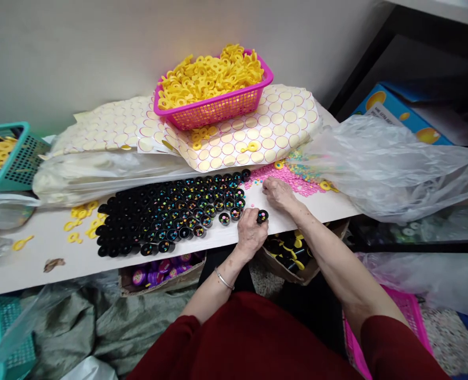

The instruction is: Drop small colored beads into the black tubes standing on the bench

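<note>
My left hand point(251, 232) is closed around a small black cup point(263, 216) with coloured beads inside, tilted toward me near the table's front edge. Just beyond it, my right hand point(279, 194) has its fingers curled together, low over the white table at the near side of a pile of pink beads point(293, 178). Whatever those fingertips hold is hidden. Left of both hands, many black cups point(178, 211) stand in packed rows. Colourful beads show in the cups on the right side; those at the far left look dark inside.
A pink basket point(213, 108) heaped with yellow ring-shaped pieces sits on circle-patterned sheets point(241, 153) at the back. Plastic bags point(376, 163) spill over the right end. A green basket point(16, 169) stands far left. Cardboard boxes point(166, 274) are under the front edge.
</note>
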`<act>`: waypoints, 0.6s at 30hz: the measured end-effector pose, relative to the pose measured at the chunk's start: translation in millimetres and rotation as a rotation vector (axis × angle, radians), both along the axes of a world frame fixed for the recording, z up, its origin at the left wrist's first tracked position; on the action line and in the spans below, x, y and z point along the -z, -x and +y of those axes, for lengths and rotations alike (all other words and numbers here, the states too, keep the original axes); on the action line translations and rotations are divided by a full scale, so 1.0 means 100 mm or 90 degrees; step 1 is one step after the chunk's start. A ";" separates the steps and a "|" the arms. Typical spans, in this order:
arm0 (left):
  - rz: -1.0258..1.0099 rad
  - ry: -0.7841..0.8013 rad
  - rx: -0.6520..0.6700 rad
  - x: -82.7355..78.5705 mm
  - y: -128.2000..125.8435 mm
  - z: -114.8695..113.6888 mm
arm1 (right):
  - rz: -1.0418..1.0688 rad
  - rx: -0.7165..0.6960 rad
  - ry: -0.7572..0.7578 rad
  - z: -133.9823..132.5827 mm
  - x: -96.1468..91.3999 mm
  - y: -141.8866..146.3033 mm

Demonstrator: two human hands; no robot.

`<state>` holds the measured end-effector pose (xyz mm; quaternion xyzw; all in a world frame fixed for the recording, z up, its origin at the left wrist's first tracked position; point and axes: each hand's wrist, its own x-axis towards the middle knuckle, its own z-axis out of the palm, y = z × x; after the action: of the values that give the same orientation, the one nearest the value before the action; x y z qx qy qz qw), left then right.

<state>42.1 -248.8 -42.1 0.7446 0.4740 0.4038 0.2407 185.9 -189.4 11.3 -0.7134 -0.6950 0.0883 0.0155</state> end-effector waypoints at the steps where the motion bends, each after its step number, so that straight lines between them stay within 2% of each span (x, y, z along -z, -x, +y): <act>1: -0.001 0.000 0.000 0.01 0.00 0.00 | 0.013 0.003 -0.007 0.01 0.00 -0.01; 9: 0.029 0.043 -0.015 -0.04 -0.04 0.03 | 0.081 0.019 -0.073 0.11 0.09 -0.07; 14: 0.049 0.055 0.019 -0.08 -0.05 0.02 | 0.113 0.130 -0.184 0.13 0.17 -0.24; 16: 0.047 0.063 0.015 -0.09 -0.04 0.02 | 0.124 0.107 -0.199 0.15 0.16 -0.24; 18: 0.043 0.070 0.015 -0.09 -0.04 0.02 | 0.138 0.042 -0.181 0.18 0.14 -0.17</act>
<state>46.3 -246.6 -33.0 0.7488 0.4948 0.3488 0.2699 203.2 -171.9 -2.3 -0.7127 -0.6709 0.0649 0.1943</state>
